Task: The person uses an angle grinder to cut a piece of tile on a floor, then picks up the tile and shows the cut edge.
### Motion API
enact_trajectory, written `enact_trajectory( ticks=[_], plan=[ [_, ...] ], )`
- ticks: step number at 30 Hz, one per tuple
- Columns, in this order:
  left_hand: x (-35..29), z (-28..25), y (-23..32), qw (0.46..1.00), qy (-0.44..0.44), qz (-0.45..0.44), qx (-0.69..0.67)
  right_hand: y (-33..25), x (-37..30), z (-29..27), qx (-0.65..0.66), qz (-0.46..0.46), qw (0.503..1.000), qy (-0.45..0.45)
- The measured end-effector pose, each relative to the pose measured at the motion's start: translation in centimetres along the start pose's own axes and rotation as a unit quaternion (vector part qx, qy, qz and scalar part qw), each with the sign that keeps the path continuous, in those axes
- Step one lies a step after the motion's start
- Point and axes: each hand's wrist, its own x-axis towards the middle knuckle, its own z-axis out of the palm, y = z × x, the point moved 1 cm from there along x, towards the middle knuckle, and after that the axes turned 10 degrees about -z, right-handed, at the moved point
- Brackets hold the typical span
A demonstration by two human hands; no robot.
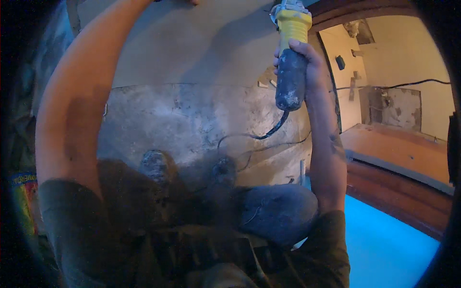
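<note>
My right hand (309, 60) is wrapped around the dark, dust-coated body of a yellow angle grinder (294, 29). The grinder stands nearly upright in the view, its metal head up at the top edge beside a wooden frame. A black cord (276, 130) runs from its lower end down toward my feet. My left arm reaches up to the top edge, where only a bit of my left hand (185, 2) shows against the smooth grey wall (192, 48). Most of its fingers are cut off by the edge, so what it touches is hidden.
Below the wall lies a dusty, stained floor (182, 113), with my dusty shoes (156, 165) and bent knee (278, 206) near it. On the right, a reddish-brown wooden frame (398, 192) borders an opening onto yellowish walls. A bright blue surface (384, 240) fills the lower right. A colourful bag (30, 197) sits far left.
</note>
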Motion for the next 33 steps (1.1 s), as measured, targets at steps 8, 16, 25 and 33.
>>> enact_trajectory(
  ticks=[8,16,25,33],
  plan=[
    [-0.1,-0.9,0.2,1.0,0.012,-0.001,-0.017,0.3,0.6,-0.8,-0.013,0.026,1.0,-0.007],
    [0.2,-0.1,-0.1,0.999,0.027,-0.021,-0.028,0.6,1.1,-0.5,-0.021,0.015,1.0,0.002],
    [0.2,0.5,-0.5,0.999,0.021,-0.024,-0.043,0.9,0.7,0.2,-0.025,0.028,0.999,-0.003],
    [-0.4,0.4,1.1,0.998,-0.049,-0.04,-0.031,0.5,-2.3,-2.7,-0.067,-0.028,0.997,0.004]
  ],
)
